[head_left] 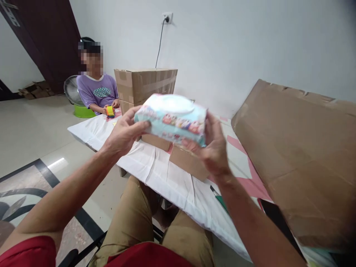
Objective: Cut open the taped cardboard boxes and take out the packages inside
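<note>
A light-blue soft pack of wet wipes with a white lid and printed cartoon figures is held up above the table. My left hand grips its left end, thumb in front. At the other end, my right hand is closed round the pack, slightly blurred by motion. Below the pack, a small cardboard box lies on the cloth, and part of another small box shows to its left. The pack hides some of what is behind it.
Stacked cardboard boxes stand at the back of the cloth-covered table. A large cardboard sheet leans at right, near a dark phone and a green-handled cutter. At far left sits a person holding a yellow object.
</note>
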### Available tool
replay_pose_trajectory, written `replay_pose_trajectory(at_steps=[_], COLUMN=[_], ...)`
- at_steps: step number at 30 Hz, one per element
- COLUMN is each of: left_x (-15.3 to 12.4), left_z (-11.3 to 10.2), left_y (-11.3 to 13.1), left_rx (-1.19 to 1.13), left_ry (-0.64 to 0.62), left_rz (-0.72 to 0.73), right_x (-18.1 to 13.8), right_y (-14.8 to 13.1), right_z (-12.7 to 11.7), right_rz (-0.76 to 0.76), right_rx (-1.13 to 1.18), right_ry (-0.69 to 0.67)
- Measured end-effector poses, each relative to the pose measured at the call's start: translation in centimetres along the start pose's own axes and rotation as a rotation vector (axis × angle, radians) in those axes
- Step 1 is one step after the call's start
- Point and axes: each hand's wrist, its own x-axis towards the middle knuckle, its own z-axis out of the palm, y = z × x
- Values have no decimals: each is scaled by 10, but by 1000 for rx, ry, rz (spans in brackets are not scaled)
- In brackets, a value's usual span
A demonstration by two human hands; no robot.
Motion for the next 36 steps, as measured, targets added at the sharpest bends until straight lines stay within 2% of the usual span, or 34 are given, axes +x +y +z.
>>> replay_pose_trajectory(at_steps=[4,6,9,12,17,20,26,32,36], left_x=[-32,-45,-50,-32,13,17,-1,20,9], left_z=[-60,-85,-110,-122,-135,-141,-144,-136,-130], left_y=[-64,-102,-154,-191,-228,-244,-255,-260,-255], left_rx=[35,68,150,194,351,494,741,834,852], left_ry=[155,233,272,270,268,306,374,390,434], left_rz=[-263,-363,-441,-424,-355,-344,-318,-292,-295], right_x=[-55,-79,-101,-97,-70,-78,-112,-93,-100], right_y=[73,115,170,212,260,273,269,273,253], right_z=[52,74,96,102,97,96,106,120,111], right_rz=[294,387,458,462,442,455,475,489,508], right_rx=[-30,-63,-122,-178,-288,-354,-386,-357,-332], right_ry=[-5,-7,-17,-11,15,36,30,-13,-45])
